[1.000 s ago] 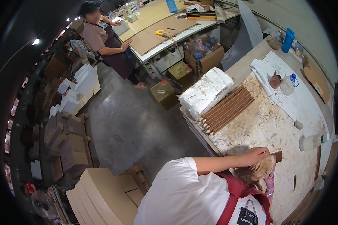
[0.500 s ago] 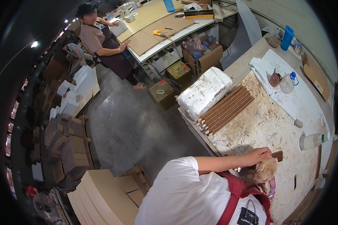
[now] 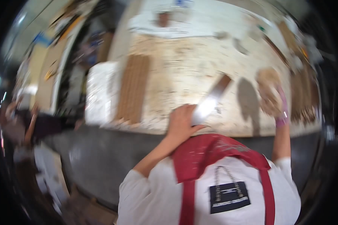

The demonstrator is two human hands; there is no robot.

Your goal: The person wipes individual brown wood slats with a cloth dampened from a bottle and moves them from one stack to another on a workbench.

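My left hand [image 3: 181, 120] grips the near end of a flat brown strip [image 3: 222, 85], thumb beside it. The strip slants away to the right over the stained worktable [image 3: 172, 86], its near half bright with glare. To the right, my right hand [image 3: 284, 100], in what looks like a purple glove, holds a crumpled beige cloth [image 3: 268, 80] with brown stains. The cloth hides most of the fingers, and motion blurs it. It is apart from the strip and casts a shadow on the tabletop.
Several brown strips [image 3: 134, 88] lie side by side at the left, beside a white wrapped block [image 3: 100, 92]. More brown strips [image 3: 304, 90] are at the right edge. A white sheet [image 3: 199, 18] covers the far side. A co-worker [image 3: 24, 122] stands at far left.
My view has swung round to the right, facing the table squarely. My right hand and the cloth now show apart from my left hand, out to the right; more of the strip shows.
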